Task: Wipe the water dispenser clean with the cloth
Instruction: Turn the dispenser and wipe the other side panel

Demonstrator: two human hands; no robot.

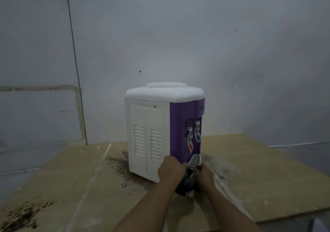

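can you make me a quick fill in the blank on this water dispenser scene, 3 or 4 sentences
1. The front panel of the water dispenser is coloured ______.
2. Its top cover is coloured ______.
3. Both hands, left hand and right hand, work at the slatted drip tray with a dark ______ between them.
4. The dispenser has ______ taps on its front.

Missing words: purple; white; cloth; two

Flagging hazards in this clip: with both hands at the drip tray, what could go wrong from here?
The drip tray looks partly pulled out of the water dispenser; tugged further between the left hand and right hand, it may drop. The dark cloth could drag across the grime on the board and smear it back.
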